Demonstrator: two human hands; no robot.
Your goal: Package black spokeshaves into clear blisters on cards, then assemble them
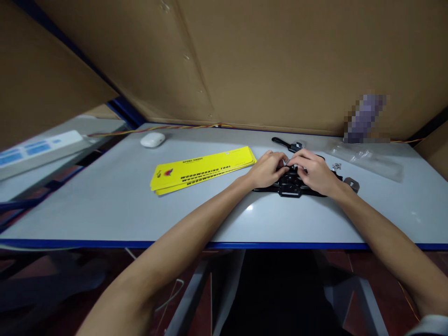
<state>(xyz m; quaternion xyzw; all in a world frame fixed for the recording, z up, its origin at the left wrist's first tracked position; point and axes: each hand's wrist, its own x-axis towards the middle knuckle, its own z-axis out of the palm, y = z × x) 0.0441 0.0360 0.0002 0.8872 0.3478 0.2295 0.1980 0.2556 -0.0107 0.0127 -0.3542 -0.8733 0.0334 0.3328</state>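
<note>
Both hands meet over a group of black spokeshaves (pixel 290 190) on the right half of the table. My left hand (pixel 268 169) is closed, thumb and fingers pinched together above the tools. Close against it, my right hand (pixel 317 173) is also pinched. A small pale bit shows between the fingertips, too small to name. Behind the hands lies another spokeshave (pixel 282 142), its black handle pointing left. To the right are a little pile of small metal screws (pixel 336 166) and a flat grey metal piece (pixel 351 184), partly covered by my right wrist.
Yellow printed cards (pixel 206 169) lie fanned left of the hands. A white rounded case (pixel 152 139) sits farther left, and a power strip (pixel 42 150) rests on the neighbouring surface. Clear plastic bags (pixel 371 161) lie at the back right. A brown board (pixel 266 60) rises behind the table.
</note>
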